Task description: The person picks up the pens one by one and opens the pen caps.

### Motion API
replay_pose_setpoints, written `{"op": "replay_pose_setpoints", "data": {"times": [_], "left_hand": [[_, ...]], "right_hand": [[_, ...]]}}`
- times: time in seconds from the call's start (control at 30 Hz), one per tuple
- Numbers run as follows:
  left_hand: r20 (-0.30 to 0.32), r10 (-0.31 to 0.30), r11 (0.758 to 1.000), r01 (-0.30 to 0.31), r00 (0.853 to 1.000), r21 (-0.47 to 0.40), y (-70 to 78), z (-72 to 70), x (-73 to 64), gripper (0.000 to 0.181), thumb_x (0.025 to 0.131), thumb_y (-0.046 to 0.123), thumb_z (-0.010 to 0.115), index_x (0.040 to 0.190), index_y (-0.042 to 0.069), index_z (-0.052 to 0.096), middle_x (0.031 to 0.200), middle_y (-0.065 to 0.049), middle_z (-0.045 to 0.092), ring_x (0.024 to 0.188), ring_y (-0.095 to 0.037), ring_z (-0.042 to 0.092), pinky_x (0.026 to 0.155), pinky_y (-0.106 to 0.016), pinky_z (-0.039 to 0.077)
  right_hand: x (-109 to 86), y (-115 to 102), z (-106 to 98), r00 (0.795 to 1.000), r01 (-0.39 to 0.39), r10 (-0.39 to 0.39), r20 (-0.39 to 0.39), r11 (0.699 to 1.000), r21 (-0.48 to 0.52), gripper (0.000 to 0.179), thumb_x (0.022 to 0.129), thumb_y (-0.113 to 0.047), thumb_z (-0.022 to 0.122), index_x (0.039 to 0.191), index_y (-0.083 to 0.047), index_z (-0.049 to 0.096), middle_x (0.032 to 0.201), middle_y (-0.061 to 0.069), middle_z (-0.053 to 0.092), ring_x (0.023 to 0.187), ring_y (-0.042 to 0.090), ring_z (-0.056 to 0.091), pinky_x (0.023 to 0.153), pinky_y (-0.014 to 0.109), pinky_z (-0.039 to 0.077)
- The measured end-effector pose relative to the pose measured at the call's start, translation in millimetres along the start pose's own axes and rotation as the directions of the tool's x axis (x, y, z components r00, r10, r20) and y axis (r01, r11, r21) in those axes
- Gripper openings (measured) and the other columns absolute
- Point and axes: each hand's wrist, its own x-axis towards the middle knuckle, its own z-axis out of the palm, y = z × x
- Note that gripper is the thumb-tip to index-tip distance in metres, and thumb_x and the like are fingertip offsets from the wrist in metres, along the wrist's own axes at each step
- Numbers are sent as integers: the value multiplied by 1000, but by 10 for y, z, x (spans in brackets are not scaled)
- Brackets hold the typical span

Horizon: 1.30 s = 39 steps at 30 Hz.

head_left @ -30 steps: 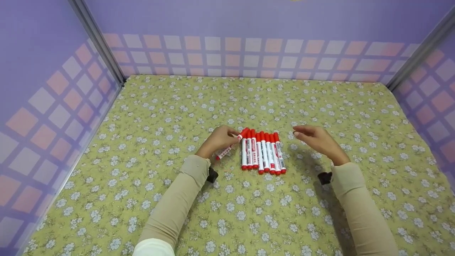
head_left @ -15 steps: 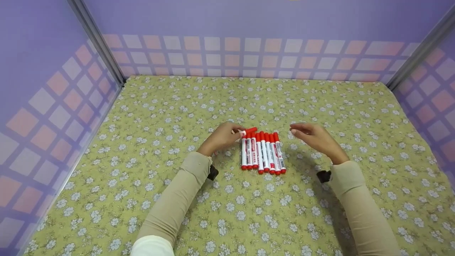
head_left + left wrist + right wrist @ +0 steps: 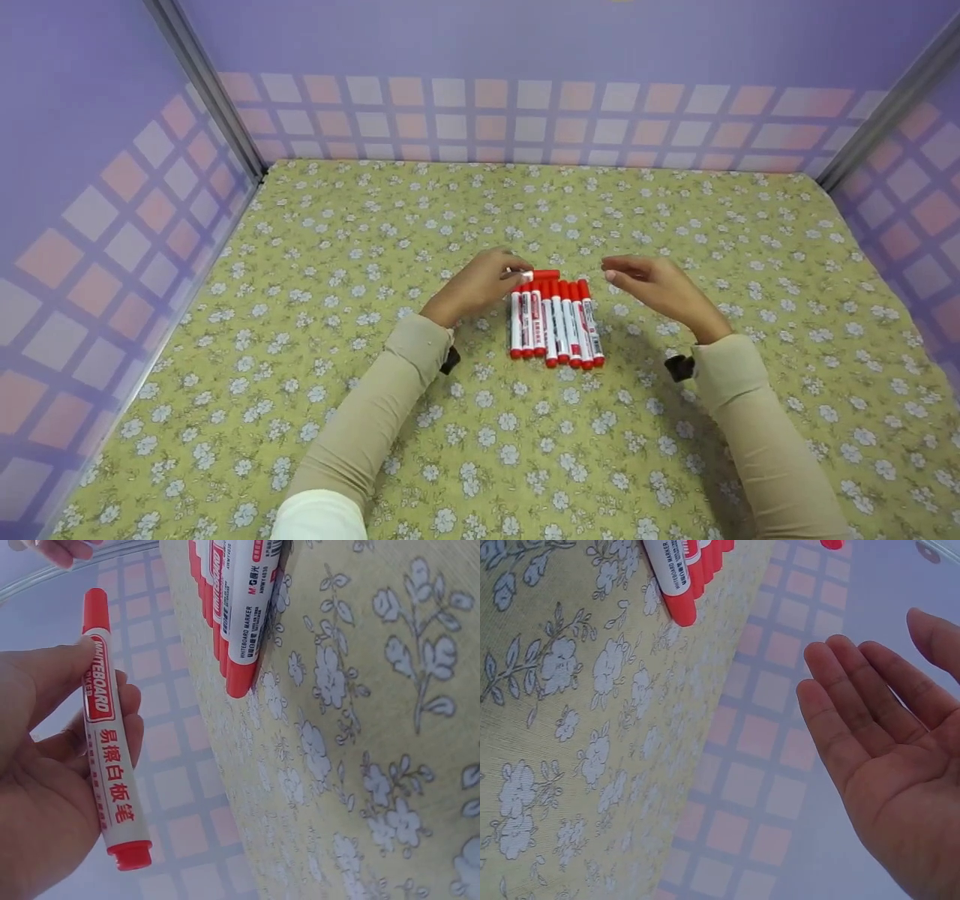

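Note:
My left hand (image 3: 484, 287) pinches a red-capped whiteboard marker (image 3: 112, 742) between thumb and fingers. In the head view the marker's red cap points right, over the far ends of a row of markers (image 3: 551, 330). Those white-barrelled markers lie side by side on the cloth, caps away from me. The left wrist view shows the held marker's label and the red plug at its other end. My right hand (image 3: 660, 289) hovers right of the row, holding nothing. Its palm and loosely extended fingers show in the right wrist view.
A yellow floral cloth (image 3: 375, 225) covers the table. Purple panels with pink and white squares stand at the back (image 3: 525, 45) and both sides, joined by grey metal posts (image 3: 214, 90). Each wrist carries a small black camera.
My left hand has moved right and slightly away from me, swinging the marker from a slant beside the row to lying crosswise with its cap rightward. The right hand has drifted slightly left.

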Motion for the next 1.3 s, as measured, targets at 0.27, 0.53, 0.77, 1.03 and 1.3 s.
{"op": "replay_pose_setpoints", "data": {"times": [0.27, 0.53, 0.77, 1.03, 1.3], "left_hand": [[-37, 125, 990, -123, 991, 65, 99, -32, 3, 29, 99, 25, 53, 122, 12, 66, 112, -4, 61, 105, -16, 58, 89, -29, 50], [-26, 151, 980, -146, 988, 134, 182, -30, 35, 29, 99, 23, 55, 124, 12, 66, 118, -5, 62, 110, -18, 58, 92, -30, 50], [-16, 181, 959, -173, 983, 224, 267, -22, 44, 31, 99, 25, 53, 124, 11, 65, 118, -7, 61, 110, -20, 56, 91, -31, 49], [-10, 242, 933, -230, 970, 278, 336, 5, 44, 29, 99, 24, 53, 120, 10, 67, 110, -7, 60, 100, -19, 56, 85, -31, 49], [-25, 310, 905, -287, 950, 314, 364, 32, 33, 27, 99, 24, 53, 119, 11, 67, 110, -6, 60, 101, -19, 56, 85, -30, 50]], "right_hand": [[45, -90, 23, 999, 40, -40, -1, 999, -11, 46, 98, -32, 54, 135, -5, 55, 134, 18, 57, 119, 31, 58, 99, 47, 46], [70, -154, 46, 998, 58, -58, 10, 998, 10, 48, 97, -33, 56, 136, -6, 54, 138, 16, 54, 121, 30, 57, 99, 45, 46], [119, -223, 97, 993, 114, -114, 2, 993, -24, 43, 97, -25, 58, 134, -3, 56, 137, 18, 55, 123, 34, 55, 100, 46, 46], [190, -278, 151, 988, 156, -155, 26, 986, -54, 44, 96, -28, 59, 132, -3, 58, 135, 18, 56, 121, 33, 56, 101, 47, 45], [216, -310, 162, 984, 172, -168, 59, 982, -81, 43, 95, -24, 60, 132, -2, 58, 128, 17, 61, 113, 29, 61, 96, 47, 49]]}}
